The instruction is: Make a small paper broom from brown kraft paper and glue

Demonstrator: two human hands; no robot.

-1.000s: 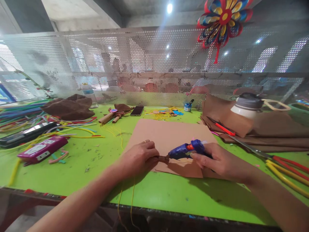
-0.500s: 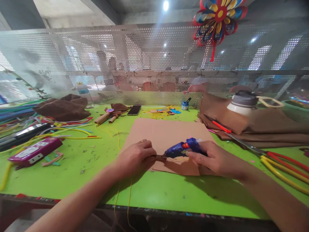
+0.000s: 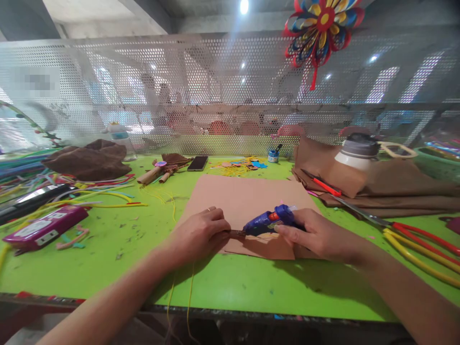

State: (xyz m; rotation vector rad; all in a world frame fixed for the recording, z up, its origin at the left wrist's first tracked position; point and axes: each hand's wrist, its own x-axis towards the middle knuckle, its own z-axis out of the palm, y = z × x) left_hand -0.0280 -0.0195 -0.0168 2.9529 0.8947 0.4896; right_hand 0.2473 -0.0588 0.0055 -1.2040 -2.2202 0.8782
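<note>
Wrapped around a dark blue glue gun (image 3: 268, 221), my right hand (image 3: 319, 235) points its nozzle to the left. My left hand (image 3: 203, 234) pinches a small dark brown strip (image 3: 236, 234), and the nozzle is at that strip's right end. Whether the tip touches it I cannot tell. Beneath both hands lies a light brown cardboard sheet (image 3: 247, 194), with a smaller flap or piece at its front edge. Thin yellow threads (image 3: 190, 292) hang over the table's front edge below my left hand.
Scissors with red and yellow handles (image 3: 413, 239) and folded brown sheets (image 3: 402, 189) lie right. Left are a purple box-like object (image 3: 46, 227), a crumpled brown piece (image 3: 88, 160) and coloured pipe-like strips (image 3: 108, 194). Behind stand a phone (image 3: 198, 163), a small blue jar (image 3: 273, 156) and a perforated screen (image 3: 230, 62).
The view has shifted slightly. My hands, the glue gun and the brown strip keep almost the same position relative to each other.
</note>
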